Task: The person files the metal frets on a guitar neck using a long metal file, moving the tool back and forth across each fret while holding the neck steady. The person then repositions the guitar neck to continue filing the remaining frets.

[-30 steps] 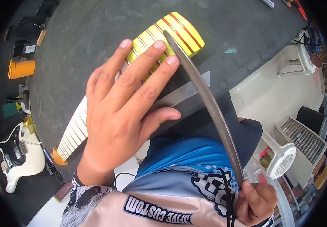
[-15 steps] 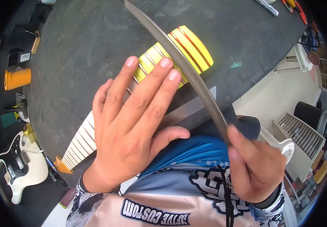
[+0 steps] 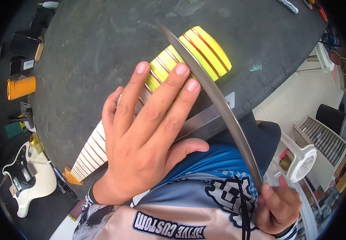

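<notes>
A guitar neck lies slantwise on the dark bench. Its fretboard carries white strips (image 3: pixel 89 147) at the lower left and yellow tape (image 3: pixel 211 50) at the upper right, with metal frets showing between them. My left hand (image 3: pixel 145 124) rests flat across the middle of the neck, fingers spread, hiding that stretch. In my right hand (image 3: pixel 279 208), near my waist, is the end of a long grey metal file (image 3: pixel 223 102). Its far part crosses over the yellow-taped end, right beside my left fingertips. The frets beneath the file are hidden.
A wooden block (image 3: pixel 72 176) sits at the neck's narrow end. Left are a white guitar body (image 3: pixel 37 186), an orange container (image 3: pixel 22 88) and a black phone (image 3: pixel 24 45). A metal straightedge (image 3: pixel 199 120) lies below the neck. White stools (image 3: pixel 303 160) stand right.
My right hand has pulled the file down and to the right, toward my body, so its tip now lies nearer the yellow tape. My left hand stays on the neck.
</notes>
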Tool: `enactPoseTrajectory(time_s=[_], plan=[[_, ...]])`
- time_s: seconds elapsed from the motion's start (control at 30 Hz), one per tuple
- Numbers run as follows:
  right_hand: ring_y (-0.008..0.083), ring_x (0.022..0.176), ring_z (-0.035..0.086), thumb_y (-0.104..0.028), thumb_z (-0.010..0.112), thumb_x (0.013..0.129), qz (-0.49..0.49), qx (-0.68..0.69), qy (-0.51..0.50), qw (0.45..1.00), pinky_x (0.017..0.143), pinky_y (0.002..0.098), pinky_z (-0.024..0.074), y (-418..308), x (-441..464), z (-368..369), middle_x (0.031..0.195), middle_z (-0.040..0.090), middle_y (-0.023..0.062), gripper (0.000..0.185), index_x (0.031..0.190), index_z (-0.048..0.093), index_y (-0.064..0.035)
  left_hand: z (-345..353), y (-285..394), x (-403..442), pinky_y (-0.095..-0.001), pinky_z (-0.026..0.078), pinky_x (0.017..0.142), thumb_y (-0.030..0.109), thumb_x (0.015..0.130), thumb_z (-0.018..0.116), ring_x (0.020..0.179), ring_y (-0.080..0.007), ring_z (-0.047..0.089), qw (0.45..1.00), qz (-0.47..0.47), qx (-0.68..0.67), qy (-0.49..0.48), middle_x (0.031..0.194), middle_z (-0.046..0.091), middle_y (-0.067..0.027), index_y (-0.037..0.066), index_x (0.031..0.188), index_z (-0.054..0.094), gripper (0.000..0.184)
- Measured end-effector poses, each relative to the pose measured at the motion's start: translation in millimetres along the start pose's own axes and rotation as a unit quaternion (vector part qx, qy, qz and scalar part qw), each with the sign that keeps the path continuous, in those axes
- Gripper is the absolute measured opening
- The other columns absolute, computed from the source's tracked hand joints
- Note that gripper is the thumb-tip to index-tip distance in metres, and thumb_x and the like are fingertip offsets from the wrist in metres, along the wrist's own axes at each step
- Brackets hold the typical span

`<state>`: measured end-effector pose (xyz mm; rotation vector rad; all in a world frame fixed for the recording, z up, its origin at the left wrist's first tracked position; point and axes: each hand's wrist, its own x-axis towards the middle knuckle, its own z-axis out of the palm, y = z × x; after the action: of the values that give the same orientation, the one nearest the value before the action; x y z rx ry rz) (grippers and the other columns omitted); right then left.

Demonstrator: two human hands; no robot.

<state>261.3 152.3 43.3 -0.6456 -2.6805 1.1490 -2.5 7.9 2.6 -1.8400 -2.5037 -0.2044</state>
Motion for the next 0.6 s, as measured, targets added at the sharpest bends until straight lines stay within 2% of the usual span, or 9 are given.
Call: enactPoseTrajectory(time_s=[0.13,0.23,0.33,0.4,0.47,0.6], plan=[[0.019,0.046,0.051,0.007,0.068,0.079,-0.011,-0.01,0.002,1.0,0.049,0.029,0.0409,-14.3,68.4,20.7,0.06,0.057,0.0072,0.045,0.123,0.073,-0.0017,-1.8,-1.8,-0.5,-0.0485,0.039,0.109,0.068,0.081,0.065,0.139,-0.0419,0.048,1.0,-0.001,-0.011,-0.006,0.145,0.059,-0.0158,0.005,0.141,0.06,0.087],[0.0187,0.046,0.05,0.008,0.069,0.079,0.008,0.008,0.002,1.0,0.049,0.0279,0.041,-23.2,93.4,28.7,0.059,0.057,0.0076,0.044,0.123,0.073,-0.0018,-3.5,-1.7,0.0,-0.0484,0.039,0.109,0.068,0.082,0.065,0.139,-0.042,0.048,1.0,-0.003,-0.017,-0.011,0.146,0.059,-0.016,0.004,0.141,0.06,0.087],[0.0192,0.046,0.051,0.007,0.068,0.079,-0.018,-0.002,0.023,1.0,0.05,0.0279,0.0409,-11.9,74.6,29.0,0.06,0.058,0.0075,0.044,0.122,0.073,-0.0014,-3.9,-2.2,0.4,-0.0475,0.039,0.109,0.068,0.082,0.064,0.139,-0.0416,0.049,1.0,0.0,-0.018,-0.011,0.145,0.059,-0.0155,0.004,0.141,0.06,0.087],[0.021,0.047,0.052,0.006,0.068,0.079,0.014,0.026,0.009,1.0,0.052,0.0313,0.0435,-3.7,44.9,18.7,0.061,0.06,0.0073,0.044,0.122,0.073,-0.0032,-4.2,-2.1,-0.2,-0.047,0.039,0.108,0.069,0.082,0.064,0.138,-0.0413,0.049,1.0,0.009,-0.013,-0.013,0.145,0.059,-0.015,0.004,0.141,0.06,0.087],[0.0223,0.048,0.053,0.004,0.067,0.077,-0.024,-0.003,-0.002,1.0,0.052,0.0345,0.0436,13.1,7.8,5.2,0.062,0.061,0.0079,0.044,0.12,0.074,-0.0051,-3.3,-0.4,1.0,-0.0467,0.04,0.107,0.069,0.083,0.063,0.138,-0.041,0.049,1.0,-0.005,-0.016,-0.011,0.145,0.06,-0.0144,0.004,0.141,0.061,0.087],[0.0214,0.048,0.052,0.003,0.065,0.074,0.006,0.018,0.008,1.0,0.051,0.0338,0.04,16.5,-45.0,-11.9,0.061,0.059,0.0064,0.047,0.119,0.075,-0.006,-3.7,0.1,1.1,-0.0464,0.04,0.106,0.07,0.083,0.062,0.139,-0.0408,0.049,1.0,-0.01,-0.012,-0.017,0.145,0.06,-0.0135,0.005,0.141,0.061,0.086]])
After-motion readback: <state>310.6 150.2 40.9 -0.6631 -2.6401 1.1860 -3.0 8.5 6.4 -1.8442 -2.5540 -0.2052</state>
